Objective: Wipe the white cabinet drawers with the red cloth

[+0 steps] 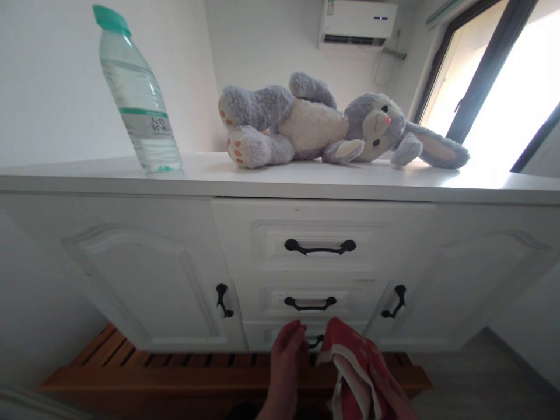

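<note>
My left hand (285, 364) reaches up from the bottom edge with its fingers stretched out and close together. The fingertips are at the left end of the black handle (315, 342) of the lowest drawer of a white cabinet (131, 262), and the hand holds nothing. Right beside it a red cloth with pale edging (365, 370) rises from the bottom edge, partly covering that drawer. My right hand does not show; whatever holds the cloth up is hidden beneath it.
Two more drawers with black handles (320, 247) sit above, with a door on each side. On the cabinet top lie a grey plush rabbit (315, 125) and a standing water bottle (140, 99). A wooden slatted base (131, 364) runs below. A window is at the right.
</note>
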Available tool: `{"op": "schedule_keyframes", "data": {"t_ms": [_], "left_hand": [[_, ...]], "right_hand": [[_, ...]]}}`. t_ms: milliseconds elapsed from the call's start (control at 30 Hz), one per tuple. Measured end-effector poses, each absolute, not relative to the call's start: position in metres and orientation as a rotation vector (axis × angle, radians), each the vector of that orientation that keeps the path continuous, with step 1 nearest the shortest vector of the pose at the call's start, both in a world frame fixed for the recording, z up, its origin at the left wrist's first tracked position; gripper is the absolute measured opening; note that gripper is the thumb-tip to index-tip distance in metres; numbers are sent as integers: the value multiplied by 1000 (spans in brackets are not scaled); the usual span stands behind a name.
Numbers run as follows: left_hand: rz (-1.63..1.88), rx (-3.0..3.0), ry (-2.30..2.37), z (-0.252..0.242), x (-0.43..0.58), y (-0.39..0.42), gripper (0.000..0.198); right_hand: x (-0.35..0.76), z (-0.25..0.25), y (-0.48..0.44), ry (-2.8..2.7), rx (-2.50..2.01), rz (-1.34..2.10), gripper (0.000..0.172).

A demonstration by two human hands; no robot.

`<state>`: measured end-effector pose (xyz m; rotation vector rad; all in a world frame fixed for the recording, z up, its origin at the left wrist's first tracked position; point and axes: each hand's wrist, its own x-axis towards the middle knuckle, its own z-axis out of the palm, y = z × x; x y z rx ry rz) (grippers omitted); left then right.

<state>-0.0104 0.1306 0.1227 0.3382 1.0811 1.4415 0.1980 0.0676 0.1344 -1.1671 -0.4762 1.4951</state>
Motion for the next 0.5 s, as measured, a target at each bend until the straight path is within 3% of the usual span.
{"op": "schedule_keyframes", "data": {"t_ms": [167, 367, 500], "left_hand": [[1414, 34, 708, 184, 3, 146, 32], [1515, 14, 678, 170, 12, 116, 39], [1378, 56, 799, 157, 3, 49, 36]], "right_hand": [[203, 166, 62, -519, -1171, 1446, 66], [205, 283, 64, -695, -1208, 1151, 87], [196, 340, 92, -1045, -1296, 1025, 75]]}}
